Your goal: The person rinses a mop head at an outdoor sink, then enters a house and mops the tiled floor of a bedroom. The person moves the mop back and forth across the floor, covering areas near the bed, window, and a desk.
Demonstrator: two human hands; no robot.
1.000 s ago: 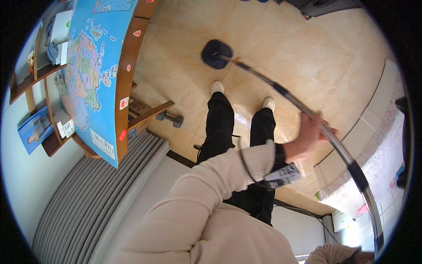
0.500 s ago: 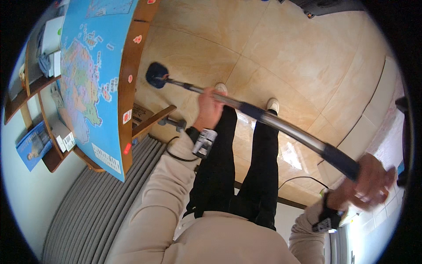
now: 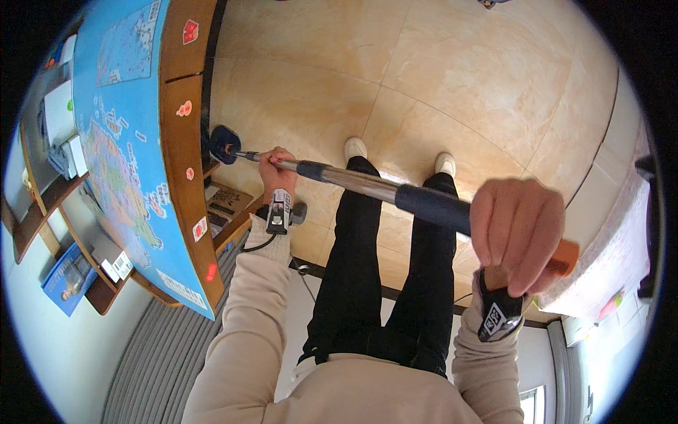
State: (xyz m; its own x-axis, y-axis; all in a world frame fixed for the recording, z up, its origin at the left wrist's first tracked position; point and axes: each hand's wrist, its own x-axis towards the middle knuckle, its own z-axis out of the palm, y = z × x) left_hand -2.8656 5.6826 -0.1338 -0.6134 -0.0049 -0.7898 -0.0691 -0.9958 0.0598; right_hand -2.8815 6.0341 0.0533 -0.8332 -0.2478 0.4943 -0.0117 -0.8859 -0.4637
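Observation:
I hold a long-handled mop (image 3: 364, 185) slanting across my legs, with a metal pole, dark blue sleeves and an orange end. Its dark blue head (image 3: 224, 144) is at the foot of the desk on the left; whether it presses on the floor I cannot tell. My left hand (image 3: 277, 169) is closed round the thin part of the pole, a short way behind the head. At the thick end, my right hand (image 3: 515, 226) wraps over the dark grip, with the orange end showing past the fingers.
A desk (image 3: 185, 92) with a wooden edge and a map-covered top stands on my left, an open compartment beneath it. Shelves with boxes (image 3: 106, 258) lie beyond. Grey pleated curtain (image 3: 155, 360) hangs at lower left. Tan tiles (image 3: 304, 92) cover the floor; a pale-covered surface (image 3: 607, 226) is at right.
The mop head has moved left and slightly nearer, up to the desk. Both hands have shifted left with the pole, the right one also going farther from me. The view has shifted a little too.

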